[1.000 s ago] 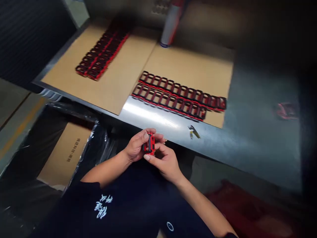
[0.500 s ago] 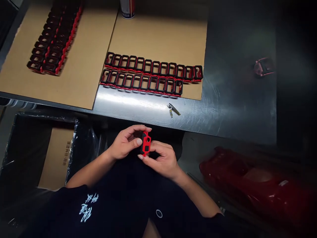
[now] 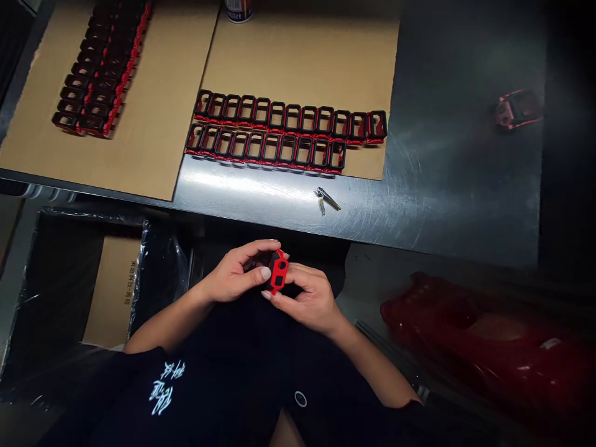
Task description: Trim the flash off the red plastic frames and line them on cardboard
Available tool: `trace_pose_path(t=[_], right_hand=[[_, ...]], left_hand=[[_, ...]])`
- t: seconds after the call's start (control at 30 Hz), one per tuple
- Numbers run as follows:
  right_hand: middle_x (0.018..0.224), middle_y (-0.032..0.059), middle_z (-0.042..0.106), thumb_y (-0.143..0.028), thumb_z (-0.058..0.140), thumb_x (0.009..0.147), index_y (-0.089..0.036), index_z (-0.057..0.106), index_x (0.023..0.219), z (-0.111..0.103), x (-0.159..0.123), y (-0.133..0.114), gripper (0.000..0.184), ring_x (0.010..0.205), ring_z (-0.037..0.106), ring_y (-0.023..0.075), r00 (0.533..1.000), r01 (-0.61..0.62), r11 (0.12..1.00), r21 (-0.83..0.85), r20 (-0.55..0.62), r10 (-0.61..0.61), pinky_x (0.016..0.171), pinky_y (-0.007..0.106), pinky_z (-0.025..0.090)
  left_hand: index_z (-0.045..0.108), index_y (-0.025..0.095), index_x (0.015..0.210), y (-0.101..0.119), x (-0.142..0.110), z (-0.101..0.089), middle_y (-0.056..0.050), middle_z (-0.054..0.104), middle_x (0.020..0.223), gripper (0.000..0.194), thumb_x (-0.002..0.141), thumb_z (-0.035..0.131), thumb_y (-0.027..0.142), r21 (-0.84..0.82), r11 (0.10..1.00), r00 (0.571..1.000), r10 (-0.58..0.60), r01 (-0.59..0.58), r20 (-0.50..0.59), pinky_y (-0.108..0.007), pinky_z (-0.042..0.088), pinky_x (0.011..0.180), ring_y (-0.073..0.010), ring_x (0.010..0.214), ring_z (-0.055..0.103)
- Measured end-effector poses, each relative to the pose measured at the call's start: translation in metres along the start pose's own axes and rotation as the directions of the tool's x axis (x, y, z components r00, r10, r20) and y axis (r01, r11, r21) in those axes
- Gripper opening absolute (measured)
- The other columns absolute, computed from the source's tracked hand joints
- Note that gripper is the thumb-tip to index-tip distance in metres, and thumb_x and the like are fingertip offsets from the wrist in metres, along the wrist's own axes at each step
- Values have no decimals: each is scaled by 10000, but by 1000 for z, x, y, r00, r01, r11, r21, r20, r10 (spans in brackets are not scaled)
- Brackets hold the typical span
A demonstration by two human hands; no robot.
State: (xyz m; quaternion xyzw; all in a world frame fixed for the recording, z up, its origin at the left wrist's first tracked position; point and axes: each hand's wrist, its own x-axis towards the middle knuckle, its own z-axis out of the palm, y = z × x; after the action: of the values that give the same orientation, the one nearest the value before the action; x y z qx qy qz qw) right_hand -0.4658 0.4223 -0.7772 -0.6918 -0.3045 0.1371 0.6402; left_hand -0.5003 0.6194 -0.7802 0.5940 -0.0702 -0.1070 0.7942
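Note:
A small red-and-black watch-case-like frame [image 3: 279, 271] is held between both hands in front of my chest, its red side with a round hole and a square hole facing up. My left hand [image 3: 242, 271] is closed on its left side, thumb on the near face and fingers at the top. My right hand [image 3: 310, 295] grips the right side and lower end, thumb below. Beyond the hands, similar black-and-red frames [image 3: 278, 116] stand in two rows on a cardboard sheet [image 3: 298, 56]. A nail clipper [image 3: 328, 198] lies on the metal table just past the hands.
More frames [image 3: 95, 99] fill the left cardboard sheet [image 3: 144, 155]. A can [image 3: 239, 10] stands at the back. One reddish frame [image 3: 519, 110] lies far right on the dark metal table [image 3: 447, 186]. A red plastic bag [image 3: 484, 341] sits low right; a plastic-lined box [image 3: 60, 292] is low left.
The held frame has turned slightly and shifted a little to the right, with both hands still on it. The camera view has moved slightly.

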Motion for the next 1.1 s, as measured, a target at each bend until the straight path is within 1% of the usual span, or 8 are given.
trace_pose_path(t=[0.13,0.27,0.43,0.6,0.67,0.77,0.93,1.1], right_hand=[[808,31,701,-237,740,889,-197,704,846,-1,-1,1,69,715,654,171,1000,3,1000,28,-7,-3,724,299,540],[851,24,711,-186,707,877,-203,696,858,-1,1,1,28,728,654,166,1000,18,998,53,14,-19,709,288,531],[837,24,695,-189,718,856,-191,695,874,-7,0,-2,29,732,635,162,995,-77,992,103,70,70,715,276,514],[816,6,651,-292,721,896,-205,694,1057,-18,-4,-1,185,701,585,129,952,-303,807,506,196,235,683,229,490],[788,-5,633,-334,741,911,-216,705,1063,-19,-4,-1,196,673,564,109,938,-345,746,569,192,288,656,201,468],[729,-22,600,-319,784,896,-213,728,989,-16,-1,-4,152,626,523,85,924,-379,750,542,174,341,625,178,438],[714,-2,617,-315,783,897,-180,728,861,-10,0,-10,149,621,531,106,917,-389,831,398,79,391,585,207,421],[724,9,646,-225,759,910,-181,752,861,-10,0,-11,67,621,560,116,987,-153,984,94,-38,157,594,231,445]], left_hand=[[519,229,1448,4,-1,1,-170,644,1349,584,899,704,309,87,996,998,-36,31,48,-332,583,884,-239,1067,706],[430,222,1506,11,-1,3,-141,675,1195,778,814,778,289,207,977,993,-73,53,90,-313,593,812,-245,1040,694],[436,214,1491,11,-4,4,-106,687,1059,747,824,764,282,210,975,994,-89,75,60,-309,601,773,-220,952,705],[457,265,1487,10,-7,3,-138,620,1302,737,816,761,265,342,940,997,-9,-17,73,-258,570,665,-146,817,651],[438,291,1505,10,-9,1,-123,612,1321,751,823,749,251,405,913,995,17,-55,96,-247,559,649,-131,789,631],[382,310,1545,9,-10,-1,-119,602,1352,794,833,727,239,496,861,990,48,-110,135,-251,562,666,-145,831,641],[311,293,1583,8,-10,-2,-140,574,1428,846,830,683,194,571,807,983,62,-152,174,-300,581,779,-234,1117,646],[437,215,1491,19,-8,2,-126,640,1327,712,820,675,222,561,823,996,-83,88,-35,-276,558,721,-170,944,637]])
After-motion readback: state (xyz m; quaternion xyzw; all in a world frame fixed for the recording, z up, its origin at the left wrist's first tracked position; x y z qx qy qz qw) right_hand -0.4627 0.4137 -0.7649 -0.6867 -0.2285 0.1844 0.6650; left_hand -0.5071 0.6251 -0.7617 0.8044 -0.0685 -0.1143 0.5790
